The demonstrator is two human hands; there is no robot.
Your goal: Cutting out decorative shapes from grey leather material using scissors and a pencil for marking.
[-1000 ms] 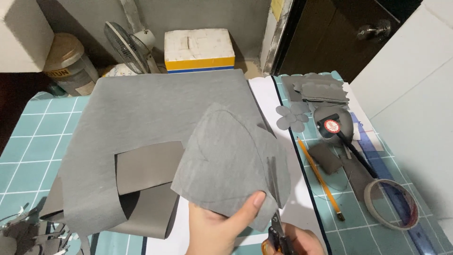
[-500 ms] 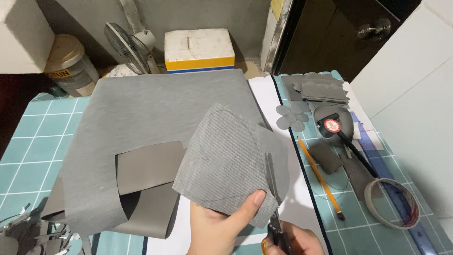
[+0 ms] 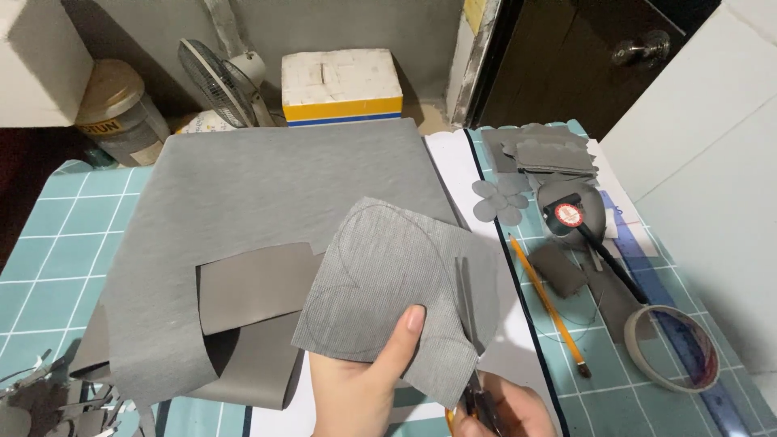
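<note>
My left hand point(image 3: 364, 380) holds a grey fabric piece point(image 3: 388, 283) by its lower edge, thumb on top. A curved pencil outline is drawn on the piece. My right hand point(image 3: 506, 413), at the bottom edge of the view, grips scissors point(image 3: 469, 340) whose blades point up into the right side of the piece. Under the piece lies a large grey fabric sheet point(image 3: 267, 194) with a notch cut from its lower part.
A pencil point(image 3: 550, 303), a tape roll point(image 3: 672, 348), a round tape measure point(image 3: 566, 214), a grey flower cutout point(image 3: 498, 198) and stacked grey cut pieces point(image 3: 550, 150) lie on the teal cutting mat point(image 3: 48, 243) at right. Scraps point(image 3: 48, 396) sit lower left. A fan point(image 3: 214, 81) and box point(image 3: 340, 85) stand behind.
The scissors have advanced upward into the small grey piece, and the piece has turned slightly in my left hand.
</note>
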